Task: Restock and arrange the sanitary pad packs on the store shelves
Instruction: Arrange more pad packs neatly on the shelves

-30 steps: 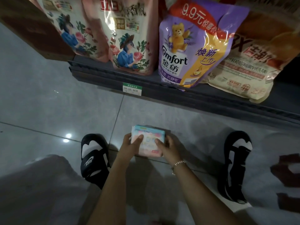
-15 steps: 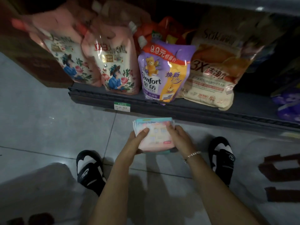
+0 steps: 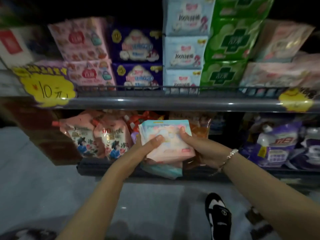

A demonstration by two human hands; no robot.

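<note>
I hold a small stack of pink and pale-blue sanitary pad packs [image 3: 168, 139] in front of the bottom shelf. My left hand [image 3: 147, 147] grips the stack's left edge with the thumb on its face. My right hand [image 3: 195, 144], with a bead bracelet at the wrist, grips the right edge. Above, the upper shelf [image 3: 173, 102] carries stacked pad packs: pink ones [image 3: 83, 49], dark purple ones [image 3: 136, 56], light blue ones [image 3: 183, 51], green ones [image 3: 228, 47] and pale pink ones [image 3: 280, 66] at the right.
A wire rail [image 3: 155, 88] runs along the upper shelf's front. Yellow price tags [image 3: 46, 87] hang at its left and right ends. The bottom shelf holds pink detergent pouches [image 3: 97, 137] and purple pouches [image 3: 275, 142]. My sandalled foot [image 3: 218, 215] stands on the grey floor.
I have lifted the stack from near the floor up to bottom-shelf height, and my view has tilted up so the upper shelf of pad packs now shows.
</note>
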